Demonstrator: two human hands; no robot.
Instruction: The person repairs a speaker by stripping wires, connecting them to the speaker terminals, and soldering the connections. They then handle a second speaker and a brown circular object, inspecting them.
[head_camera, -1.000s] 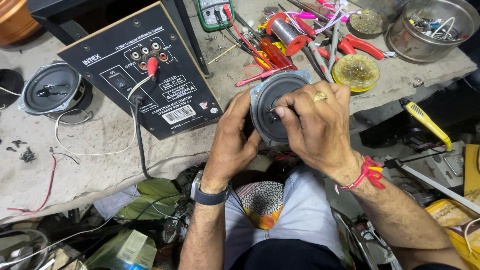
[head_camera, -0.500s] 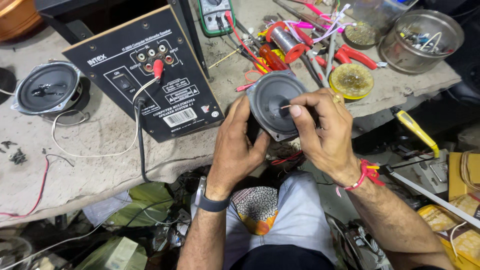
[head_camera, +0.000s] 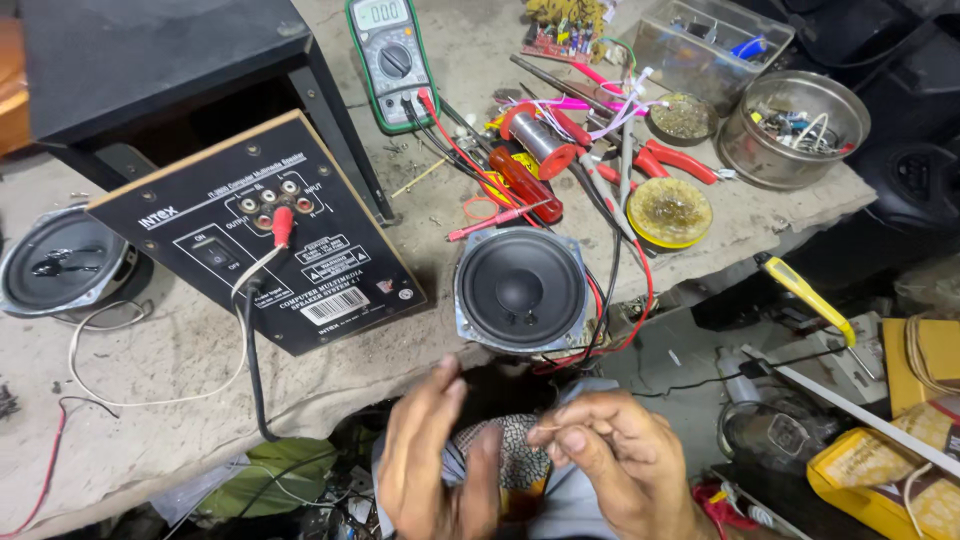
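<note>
— Both hands have let go of the speaker (head_camera: 520, 290); it lies mid-frame on the bench (head_camera: 150, 400).
— Grips?
— Left hand (head_camera: 430, 465) spread, blurred; right hand (head_camera: 615, 455) pinching a thin wire (head_camera: 543, 428), bottom centre.

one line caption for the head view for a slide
Bare hands, left and right, hover below a round speaker driver on a cluttered workbench.
</note>
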